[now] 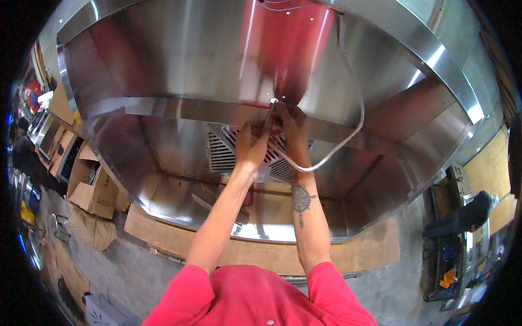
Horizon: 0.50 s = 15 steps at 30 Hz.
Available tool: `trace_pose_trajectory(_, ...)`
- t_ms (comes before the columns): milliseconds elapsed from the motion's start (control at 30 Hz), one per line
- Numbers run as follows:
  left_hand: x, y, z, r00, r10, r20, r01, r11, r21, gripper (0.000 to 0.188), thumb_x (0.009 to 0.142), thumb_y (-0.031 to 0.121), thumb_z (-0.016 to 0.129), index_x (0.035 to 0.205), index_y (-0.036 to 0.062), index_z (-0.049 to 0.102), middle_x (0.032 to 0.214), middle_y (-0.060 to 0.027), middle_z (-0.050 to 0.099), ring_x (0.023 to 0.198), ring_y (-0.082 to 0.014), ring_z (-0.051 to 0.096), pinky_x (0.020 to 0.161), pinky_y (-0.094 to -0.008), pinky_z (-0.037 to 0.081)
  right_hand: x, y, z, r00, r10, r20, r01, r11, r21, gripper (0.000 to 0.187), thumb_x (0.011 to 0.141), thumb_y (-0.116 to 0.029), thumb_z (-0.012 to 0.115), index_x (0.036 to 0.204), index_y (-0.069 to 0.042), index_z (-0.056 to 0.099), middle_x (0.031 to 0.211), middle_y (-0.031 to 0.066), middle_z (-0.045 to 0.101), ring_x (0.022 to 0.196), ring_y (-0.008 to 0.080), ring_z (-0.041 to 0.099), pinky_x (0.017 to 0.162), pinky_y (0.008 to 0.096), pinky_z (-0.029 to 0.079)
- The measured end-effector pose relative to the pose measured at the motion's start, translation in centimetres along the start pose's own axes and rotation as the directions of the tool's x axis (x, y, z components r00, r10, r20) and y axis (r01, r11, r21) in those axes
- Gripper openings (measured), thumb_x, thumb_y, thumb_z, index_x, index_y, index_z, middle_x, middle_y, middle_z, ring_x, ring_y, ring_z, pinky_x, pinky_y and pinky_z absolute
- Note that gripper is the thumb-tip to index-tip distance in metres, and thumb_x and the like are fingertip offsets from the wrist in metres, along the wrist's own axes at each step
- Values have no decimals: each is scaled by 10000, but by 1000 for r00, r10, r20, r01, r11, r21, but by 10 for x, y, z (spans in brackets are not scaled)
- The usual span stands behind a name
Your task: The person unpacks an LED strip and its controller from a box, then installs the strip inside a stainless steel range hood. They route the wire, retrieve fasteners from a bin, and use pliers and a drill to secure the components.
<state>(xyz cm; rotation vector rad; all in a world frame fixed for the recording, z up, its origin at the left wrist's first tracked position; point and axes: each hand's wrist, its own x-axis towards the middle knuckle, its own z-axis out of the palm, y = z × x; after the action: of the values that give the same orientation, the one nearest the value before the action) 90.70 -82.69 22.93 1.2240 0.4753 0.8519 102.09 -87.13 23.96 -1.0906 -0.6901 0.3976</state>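
A large stainless-steel hood [206,65] opens in front of me, its inner walls shiny and reflecting red. Both arms reach into its middle. My left hand [251,142] is closed, its fingers pinched at the end part of a grey-white cable [361,108]. Right beside it and slightly farther in, my right hand [293,127] is closed too, fingertips gathered by a small bright fitting [274,101] on the steel. What the right fingers hold is hidden. The cable hangs from the hood's upper right, loops down and passes over my right wrist. Slotted metal filters [222,151] lie behind my hands.
A wooden board [157,228] lies beneath the hood's near edge. At left stand an open cardboard box [95,187] and a stuffed tan sack [92,228]. On the right, a dark shelf unit [443,261] stands near another person [462,214]. Thin wires [283,8] hang at the top.
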Motion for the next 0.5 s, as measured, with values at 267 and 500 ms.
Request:
trace_pose_trajectory(267, 27, -18, 1, 997, 52, -52, -58, 990, -125, 192, 995, 77, 583, 1045, -85, 493, 885, -229, 705, 670, -275, 728, 623, -349, 610, -63, -29, -34, 932, 61, -358, 56, 950, 306, 493, 1049, -459, 486, 1152, -4, 645, 912, 78, 675, 585, 78, 502, 516, 211, 374)
trace_pose_trajectory(500, 44, 3, 19, 997, 79, 9, -78, 990, -119, 225, 1019, 159, 562, 1097, -51, 542, 881, -146, 721, 687, -214, 716, 635, -340, 599, -83, -80, -7, 947, -216, -238, 195, 975, -111, 572, 1081, -492, 392, 1256, 11, 602, 883, 76, 666, 585, 84, 538, 443, 241, 391)
